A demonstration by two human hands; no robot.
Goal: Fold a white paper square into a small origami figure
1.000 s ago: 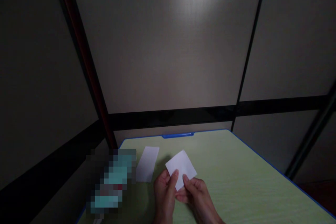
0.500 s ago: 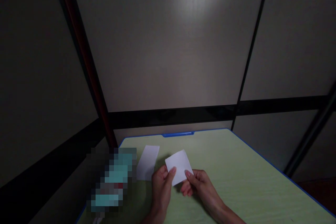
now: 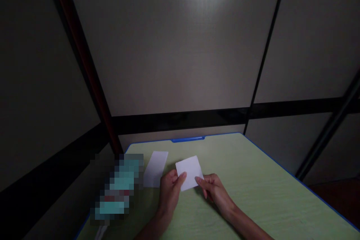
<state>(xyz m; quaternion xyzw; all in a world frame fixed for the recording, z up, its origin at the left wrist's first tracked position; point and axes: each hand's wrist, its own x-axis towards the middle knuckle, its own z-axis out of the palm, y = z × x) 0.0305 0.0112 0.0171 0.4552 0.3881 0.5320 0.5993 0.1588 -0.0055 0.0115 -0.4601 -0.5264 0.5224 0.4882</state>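
A small white paper square (image 3: 189, 171) is held between both hands just above the green table (image 3: 253, 198). My left hand (image 3: 169, 191) pinches its lower left edge with thumb and fingers. My right hand (image 3: 214, 190) pinches its lower right edge. A second white paper rectangle (image 3: 156, 168) lies flat on the table to the left of the hands, touched by neither hand.
The table has a blue rim with a blue handle (image 3: 188, 139) at its far edge. A blurred teal and dark object (image 3: 118, 189) lies at the table's left edge. Dim panelled walls with dark rails stand close behind, and a red-brown post (image 3: 84, 67) rises at the left.
Both hands have moved farther out over the table, so more of the forearms shows. The paper square has turned flatter and squarer to the view. The paper on the table stays put.
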